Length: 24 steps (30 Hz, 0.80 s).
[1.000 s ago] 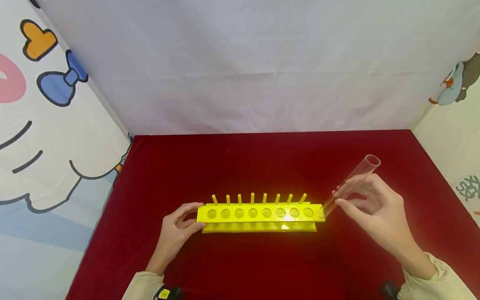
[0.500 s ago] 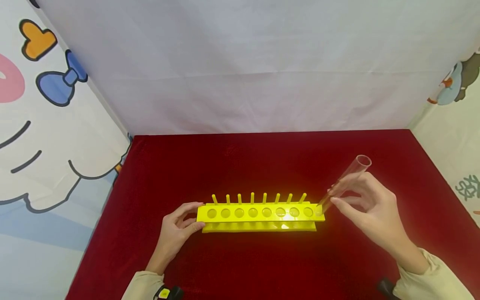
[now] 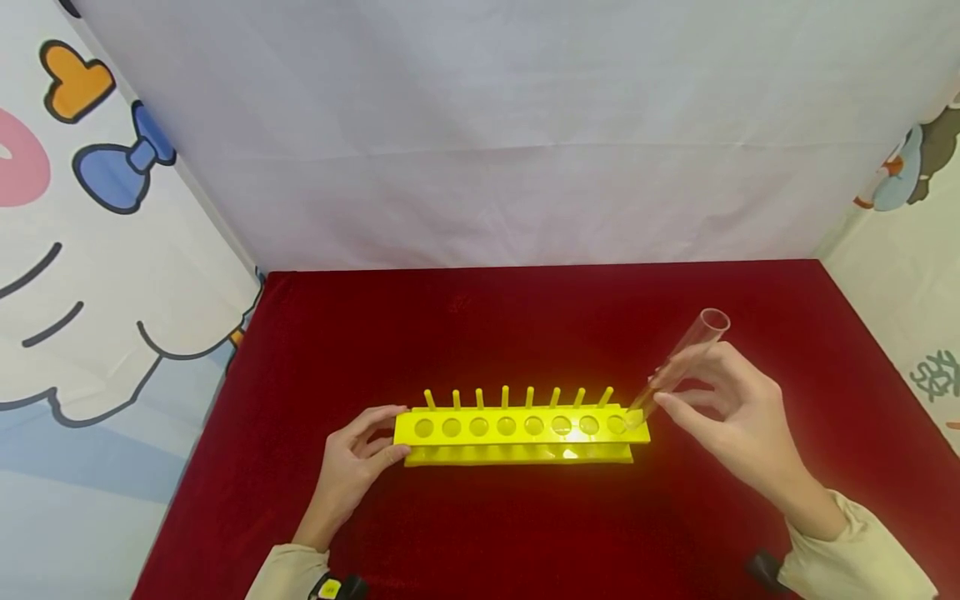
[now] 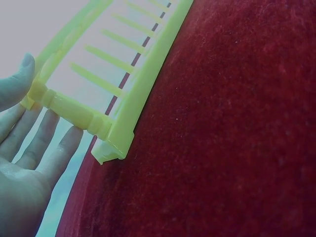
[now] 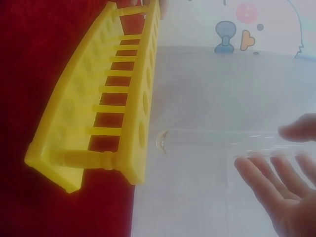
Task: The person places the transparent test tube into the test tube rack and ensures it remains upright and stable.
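Since a second ago, the clear tube [image 3: 690, 344] and the right hand [image 3: 738, 421] have slid toward 9 o'clock, while the yellow rack [image 3: 520, 436] and left hand [image 3: 349, 454] have stayed put. From the head view, the rack stands on the red-covered counter [image 3: 480, 525] below centre, near 6 o'clock. The left hand grips its 9 o'clock end, probably to steady it; the right hand pinches the tube along its length, mouth tilted toward 1 o'clock, which seems to leave the rounded end free beside the last hole. Green character-like marks [image 3: 937, 373] near 3 o'clock are partly cut off, and I cannot read them; a yellow label [image 3: 329, 588] at 7 o'clock is too small to read.

Left wrist: at 9 o'clock, thumb above and fingers below clasp the rack's end.

Right wrist: fingers and thumb hold the tube from 4 o'clock; its rounded end points to 9, just short of the nearest hole. No brand shows.
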Each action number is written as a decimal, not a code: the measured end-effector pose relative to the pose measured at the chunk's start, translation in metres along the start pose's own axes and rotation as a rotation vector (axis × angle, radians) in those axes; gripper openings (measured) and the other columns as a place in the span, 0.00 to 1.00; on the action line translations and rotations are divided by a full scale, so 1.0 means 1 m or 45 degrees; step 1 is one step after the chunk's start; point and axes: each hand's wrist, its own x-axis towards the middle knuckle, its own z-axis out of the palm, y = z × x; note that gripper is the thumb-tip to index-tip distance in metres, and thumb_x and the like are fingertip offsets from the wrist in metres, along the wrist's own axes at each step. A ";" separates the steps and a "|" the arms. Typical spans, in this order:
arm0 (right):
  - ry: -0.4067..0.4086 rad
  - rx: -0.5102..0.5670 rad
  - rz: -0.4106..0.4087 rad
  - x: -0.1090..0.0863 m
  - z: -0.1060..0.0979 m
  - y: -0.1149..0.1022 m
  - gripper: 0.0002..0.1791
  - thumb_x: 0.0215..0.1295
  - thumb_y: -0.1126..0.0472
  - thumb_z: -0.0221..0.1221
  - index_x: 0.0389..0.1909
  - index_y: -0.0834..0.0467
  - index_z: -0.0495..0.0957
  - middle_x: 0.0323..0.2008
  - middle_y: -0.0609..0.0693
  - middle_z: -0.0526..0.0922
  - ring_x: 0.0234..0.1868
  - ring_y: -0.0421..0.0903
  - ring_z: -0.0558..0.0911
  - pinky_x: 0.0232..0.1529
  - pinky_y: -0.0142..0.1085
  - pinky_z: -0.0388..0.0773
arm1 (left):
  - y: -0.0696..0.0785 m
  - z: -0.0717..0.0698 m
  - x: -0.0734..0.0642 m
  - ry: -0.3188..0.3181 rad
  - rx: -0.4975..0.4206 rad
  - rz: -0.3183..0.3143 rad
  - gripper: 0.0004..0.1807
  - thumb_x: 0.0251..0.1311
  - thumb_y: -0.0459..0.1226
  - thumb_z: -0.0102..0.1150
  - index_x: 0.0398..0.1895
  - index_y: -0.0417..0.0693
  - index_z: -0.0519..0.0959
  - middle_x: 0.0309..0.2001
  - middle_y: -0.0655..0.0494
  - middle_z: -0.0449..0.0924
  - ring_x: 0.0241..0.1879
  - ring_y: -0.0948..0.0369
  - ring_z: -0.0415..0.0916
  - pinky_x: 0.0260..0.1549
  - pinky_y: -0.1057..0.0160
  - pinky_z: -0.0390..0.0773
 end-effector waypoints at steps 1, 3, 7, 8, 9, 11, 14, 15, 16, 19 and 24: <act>-0.001 -0.008 0.000 0.000 0.000 0.000 0.23 0.40 0.90 0.60 0.40 0.74 0.72 0.35 0.60 0.79 0.37 0.46 0.82 0.37 0.30 0.81 | 0.000 0.000 0.000 0.001 -0.003 -0.005 0.26 0.53 0.27 0.66 0.57 0.37 0.73 0.56 0.41 0.73 0.48 0.57 0.76 0.43 0.63 0.80; -0.002 -0.026 0.000 0.000 0.001 0.001 0.23 0.40 0.90 0.60 0.40 0.74 0.72 0.35 0.60 0.79 0.37 0.45 0.82 0.37 0.30 0.81 | 0.001 0.000 0.000 0.001 -0.010 -0.007 0.26 0.53 0.28 0.66 0.57 0.38 0.73 0.55 0.42 0.73 0.48 0.56 0.76 0.43 0.63 0.80; -0.005 -0.049 0.007 0.000 0.001 0.004 0.23 0.40 0.89 0.61 0.41 0.72 0.72 0.36 0.59 0.79 0.37 0.45 0.82 0.37 0.30 0.81 | 0.001 0.000 -0.001 0.003 -0.020 -0.010 0.26 0.52 0.28 0.67 0.57 0.39 0.74 0.55 0.43 0.73 0.49 0.57 0.76 0.44 0.62 0.80; -0.007 -0.060 0.009 0.000 0.002 0.005 0.23 0.41 0.89 0.61 0.41 0.72 0.72 0.36 0.59 0.79 0.37 0.45 0.82 0.37 0.30 0.81 | 0.001 0.000 -0.001 0.004 -0.020 -0.011 0.26 0.52 0.28 0.67 0.57 0.39 0.74 0.55 0.43 0.73 0.49 0.57 0.76 0.44 0.62 0.80; -0.010 -0.082 0.013 0.000 0.002 0.005 0.23 0.41 0.88 0.62 0.41 0.71 0.73 0.36 0.58 0.79 0.37 0.45 0.82 0.37 0.30 0.81 | 0.001 0.000 -0.001 0.006 -0.018 -0.012 0.26 0.52 0.28 0.67 0.57 0.39 0.74 0.55 0.43 0.73 0.50 0.57 0.76 0.44 0.62 0.80; -0.015 -0.138 0.034 0.000 0.004 0.005 0.23 0.42 0.87 0.63 0.41 0.69 0.73 0.35 0.57 0.80 0.37 0.44 0.82 0.37 0.31 0.81 | 0.002 0.000 -0.001 0.005 -0.016 -0.008 0.26 0.52 0.28 0.66 0.57 0.39 0.73 0.55 0.42 0.73 0.50 0.57 0.76 0.44 0.62 0.80; -0.023 -0.219 0.049 0.000 0.006 0.004 0.23 0.42 0.85 0.65 0.41 0.67 0.74 0.35 0.55 0.80 0.36 0.43 0.82 0.36 0.31 0.81 | 0.001 0.001 -0.001 0.005 -0.012 0.007 0.26 0.52 0.27 0.66 0.57 0.37 0.73 0.55 0.41 0.73 0.50 0.58 0.76 0.44 0.63 0.80; -0.024 -0.233 0.052 0.000 0.006 0.004 0.23 0.42 0.85 0.65 0.41 0.67 0.74 0.35 0.54 0.80 0.36 0.43 0.82 0.36 0.31 0.81 | 0.001 0.001 0.000 0.009 -0.014 0.013 0.26 0.52 0.27 0.66 0.57 0.37 0.73 0.55 0.40 0.73 0.50 0.58 0.76 0.44 0.63 0.80; -0.025 -0.235 0.049 0.000 0.006 0.004 0.23 0.41 0.85 0.65 0.41 0.67 0.74 0.35 0.54 0.80 0.36 0.43 0.82 0.36 0.31 0.81 | 0.001 0.001 0.000 0.012 -0.017 0.016 0.26 0.52 0.26 0.66 0.57 0.37 0.73 0.55 0.40 0.73 0.50 0.57 0.76 0.44 0.63 0.80; -0.024 -0.229 0.016 0.001 0.007 0.005 0.23 0.41 0.85 0.65 0.41 0.67 0.74 0.35 0.55 0.80 0.36 0.43 0.82 0.36 0.30 0.81 | 0.000 0.002 0.000 0.023 -0.028 0.018 0.26 0.52 0.25 0.65 0.56 0.35 0.73 0.55 0.39 0.73 0.49 0.57 0.76 0.44 0.63 0.80; -0.026 -0.206 0.000 0.001 0.008 0.008 0.24 0.40 0.85 0.65 0.40 0.68 0.74 0.35 0.55 0.80 0.36 0.43 0.81 0.36 0.30 0.81 | 0.000 0.002 -0.001 0.014 -0.035 0.006 0.26 0.53 0.26 0.65 0.57 0.35 0.72 0.54 0.40 0.73 0.48 0.56 0.76 0.44 0.62 0.80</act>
